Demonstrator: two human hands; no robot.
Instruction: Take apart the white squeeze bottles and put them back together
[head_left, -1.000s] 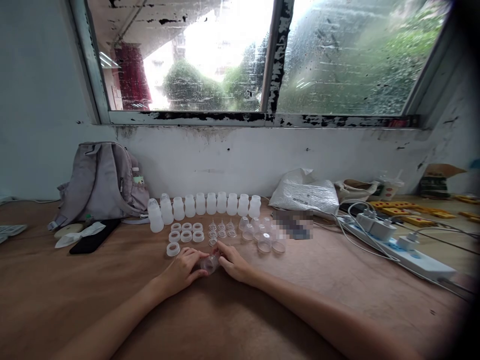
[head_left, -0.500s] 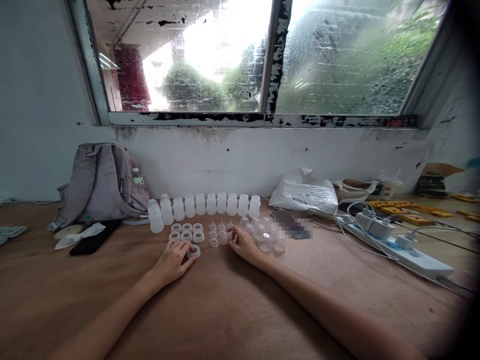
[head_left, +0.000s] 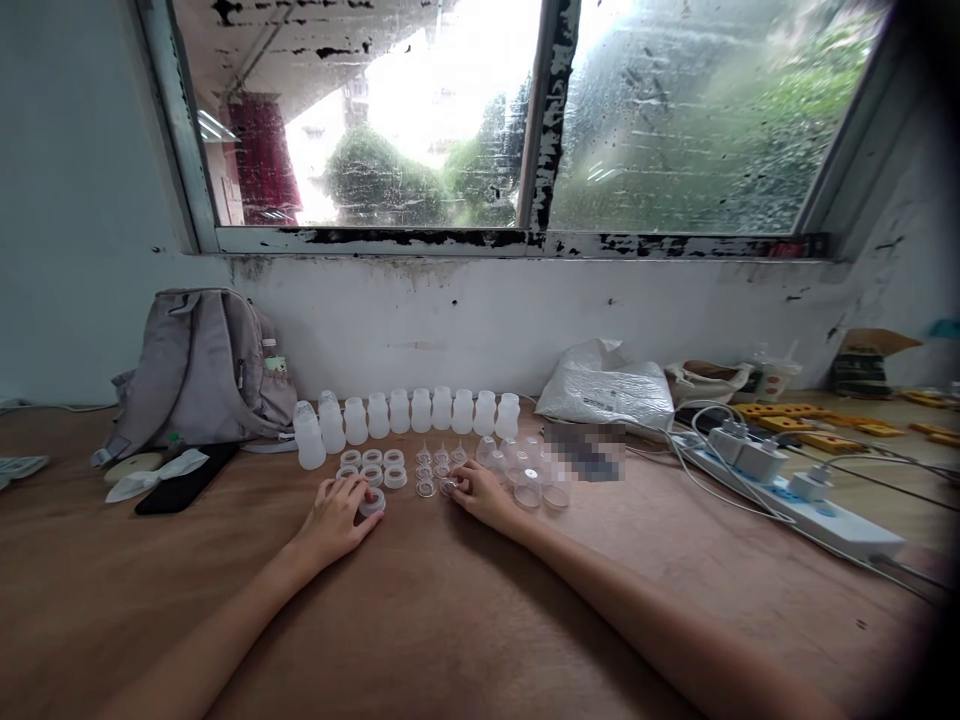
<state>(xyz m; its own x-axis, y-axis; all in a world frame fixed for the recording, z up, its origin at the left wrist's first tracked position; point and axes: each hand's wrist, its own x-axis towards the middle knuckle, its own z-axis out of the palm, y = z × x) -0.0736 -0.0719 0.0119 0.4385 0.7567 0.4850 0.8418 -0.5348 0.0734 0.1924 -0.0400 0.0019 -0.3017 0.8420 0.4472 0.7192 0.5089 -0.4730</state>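
My left hand (head_left: 339,515) is curled around a white bottle collar ring (head_left: 373,503) on the table, just in front of several more collar rings (head_left: 394,476). Clear bottle nipples (head_left: 424,470) stand in short rows between my hands. The fingertips of my right hand (head_left: 486,496) are closed on one nipple (head_left: 448,486) at the near end of these rows. Beside that hand, to the right, several clear domed caps (head_left: 527,490) are grouped. Frosted baby bottles (head_left: 400,411) form a long row at the back; the leftmost two look taller, with caps on.
At the left stand a grey backpack (head_left: 202,370), a black phone-like slab (head_left: 187,482) and a white tissue (head_left: 157,476). A silver padded bag (head_left: 607,385) lies back right. A white power strip (head_left: 810,500) with cables runs along the right, near yellow parts (head_left: 806,425).
My left hand has shifted slightly left with the collar ring. My right hand has drawn a little nearer, and a nipple now sits at its fingertips at the row's near end.
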